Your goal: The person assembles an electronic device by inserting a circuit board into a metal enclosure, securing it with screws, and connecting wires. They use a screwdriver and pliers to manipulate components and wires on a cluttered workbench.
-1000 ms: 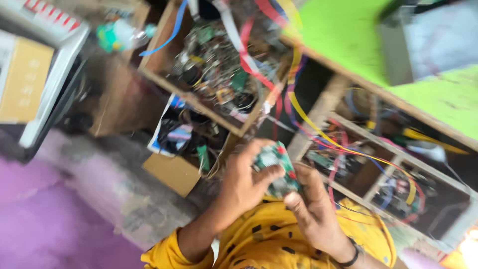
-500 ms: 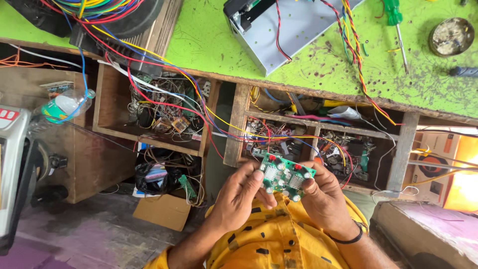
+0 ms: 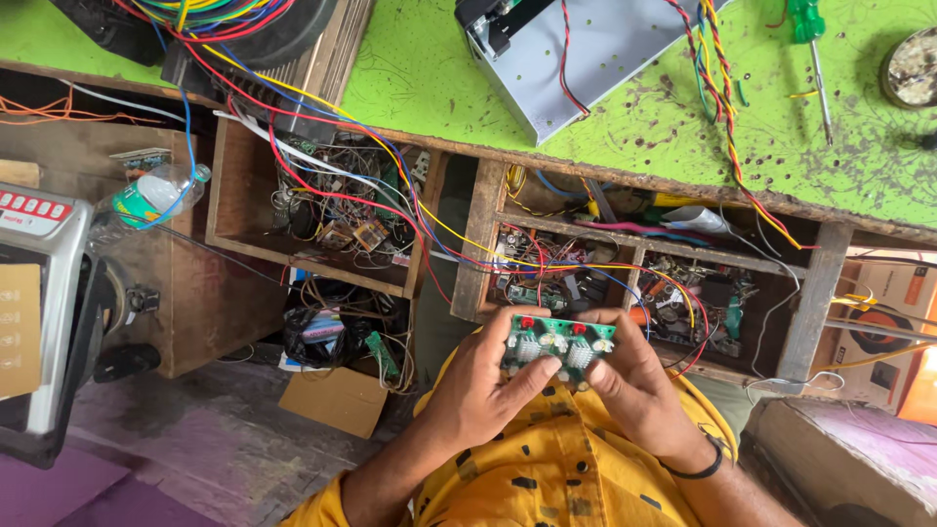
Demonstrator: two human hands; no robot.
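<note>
While the view has swung since a second ago to show the green workbench (image 3: 625, 107) squarely, both the left hand (image 3: 478, 385) and right hand (image 3: 639, 385) stay closed on the small green circuit board (image 3: 558, 344) at lower centre, a brown cardboard box (image 3: 335, 398) lying lower left and an orange-printed carton (image 3: 893, 317) at right.

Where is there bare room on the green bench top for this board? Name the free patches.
Free: the green bench top between the grey metal case and the black speaker, and between the twisted wires and the screwdriver. Crowded: the wire-filled drawers below. Both hands, left hand and right hand, hold the green circuit board.
</note>
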